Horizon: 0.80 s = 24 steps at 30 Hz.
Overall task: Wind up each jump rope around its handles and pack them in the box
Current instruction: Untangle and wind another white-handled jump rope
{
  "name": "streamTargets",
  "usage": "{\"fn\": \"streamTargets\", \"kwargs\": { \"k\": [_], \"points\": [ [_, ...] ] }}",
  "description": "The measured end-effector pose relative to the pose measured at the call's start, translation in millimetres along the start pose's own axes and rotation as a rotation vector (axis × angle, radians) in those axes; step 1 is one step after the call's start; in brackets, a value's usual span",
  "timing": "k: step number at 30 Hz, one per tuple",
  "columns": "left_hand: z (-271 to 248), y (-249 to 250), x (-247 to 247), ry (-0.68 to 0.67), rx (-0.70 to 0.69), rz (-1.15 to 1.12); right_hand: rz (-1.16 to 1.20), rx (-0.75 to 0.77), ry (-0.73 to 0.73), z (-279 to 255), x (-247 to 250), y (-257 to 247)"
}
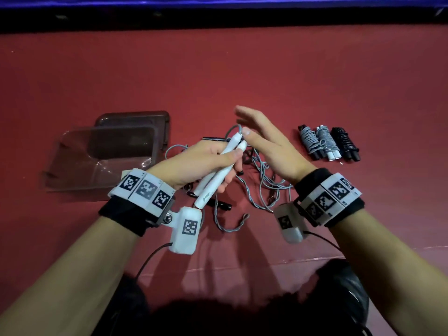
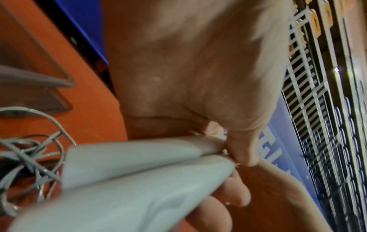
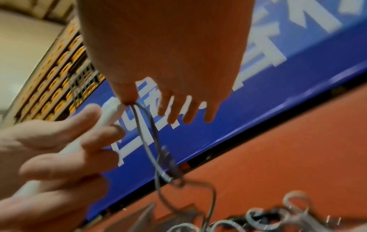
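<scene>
My left hand grips two white jump rope handles side by side, tips pointing up and away; the left wrist view shows the same white handles under the thumb. Their grey rope runs from the tips down to a loose tangle on the red table. My right hand hovers just right of the handle tips with fingers straight, its thumb touching the tips where the grey rope leaves them. A clear plastic box stands at the left.
Three wound ropes, two grey and one black, lie side by side at the right. The box's dark lid lies behind the box. Black handles of another rope lie in the tangle. The table edge runs near my body.
</scene>
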<state>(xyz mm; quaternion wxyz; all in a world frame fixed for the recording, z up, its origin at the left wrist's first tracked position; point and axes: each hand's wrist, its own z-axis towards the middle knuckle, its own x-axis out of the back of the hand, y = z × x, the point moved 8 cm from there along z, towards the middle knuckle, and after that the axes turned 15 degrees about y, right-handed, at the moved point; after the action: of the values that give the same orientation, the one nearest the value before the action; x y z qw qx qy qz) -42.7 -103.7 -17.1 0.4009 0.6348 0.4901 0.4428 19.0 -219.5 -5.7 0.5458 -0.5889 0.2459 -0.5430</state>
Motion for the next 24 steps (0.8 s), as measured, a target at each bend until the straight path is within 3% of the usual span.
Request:
{"fn": "streamTargets", "kwargs": {
  "k": [4, 10, 13, 17, 22, 24],
  "points": [
    [-5, 11, 7, 0.012, -0.033, -0.174, 0.332, -0.214, -0.042, -6, -8, 1],
    [-3, 7, 14, 0.065, -0.018, -0.231, 0.529, -0.298, -0.106, -10, -10, 3],
    [0, 5, 19, 0.119, -0.012, -0.24, 0.377, -0.267, -0.083, -9, -7, 5],
    [0, 0, 28, 0.208, -0.019, -0.18, 0.129, -0.136, 0.055, -4, 7, -1],
    [1, 12, 59, 0.378, -0.108, -0.435, -0.332, 0.025, 0.0, 1, 19, 9],
    [2, 12, 80, 0.478, -0.115, -0.479, -0.359, 0.049, 0.063, 2, 32, 20]
  ]
}}
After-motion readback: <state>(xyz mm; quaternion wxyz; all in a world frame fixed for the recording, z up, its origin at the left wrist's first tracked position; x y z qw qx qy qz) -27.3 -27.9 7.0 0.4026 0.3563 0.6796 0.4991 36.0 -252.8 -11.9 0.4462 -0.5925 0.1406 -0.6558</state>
